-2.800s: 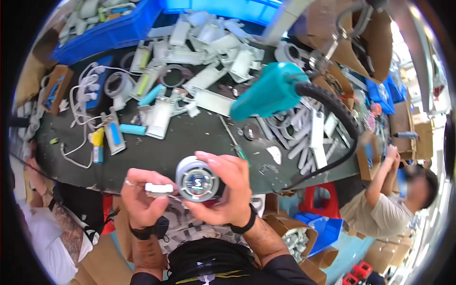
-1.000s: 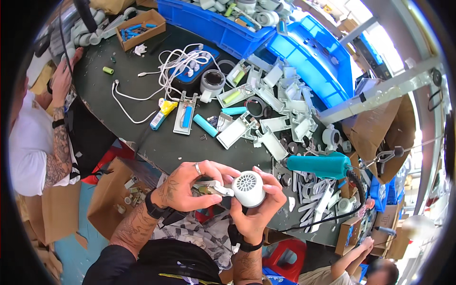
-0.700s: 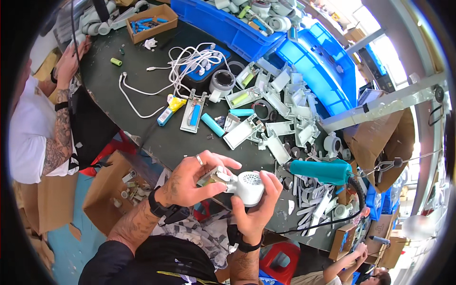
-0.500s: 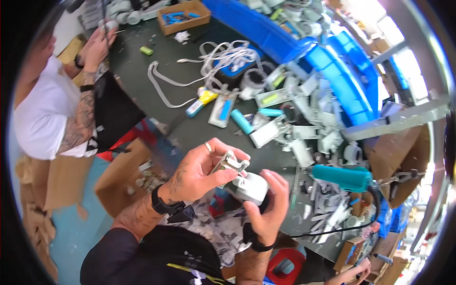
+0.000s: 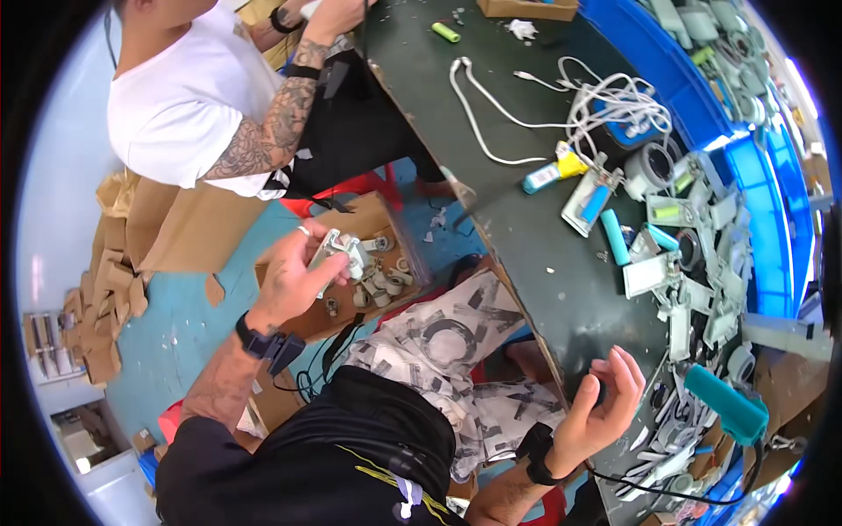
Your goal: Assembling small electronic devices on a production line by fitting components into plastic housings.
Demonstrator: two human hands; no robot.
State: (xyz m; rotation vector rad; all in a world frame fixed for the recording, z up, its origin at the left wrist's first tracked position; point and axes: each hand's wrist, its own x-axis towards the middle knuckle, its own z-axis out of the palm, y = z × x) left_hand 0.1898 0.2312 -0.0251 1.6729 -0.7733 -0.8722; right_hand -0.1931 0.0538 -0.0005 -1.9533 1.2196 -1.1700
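My left hand [image 5: 289, 273] grips a pale plastic housing part [image 5: 335, 256] between thumb and fingers. It is over a cardboard box [image 5: 364, 219] on the floor beside the table. Small round white and grey pieces [image 5: 382, 282] lie in that box. At the table's near edge my right hand [image 5: 605, 405] has its fingers loosely curled and apart from the thumb, with nothing seen in it. Near it on the tabletop is a teal-handled tool [image 5: 726, 403] with a cord.
White cables [image 5: 605, 110], a yellow-and-blue tube [image 5: 554, 168], teal cylindrical cells [image 5: 616, 237] and many pale housings [image 5: 653, 273] cover the dark table [image 5: 526, 237]. Blue bins [image 5: 772, 228] line its far side. A co-worker [image 5: 189, 96] in a white shirt works at the left.
The view has swung left and down. My hands have parted: the left has moved over the floor box with a pale part, and the rounded white piece has left my right hand.
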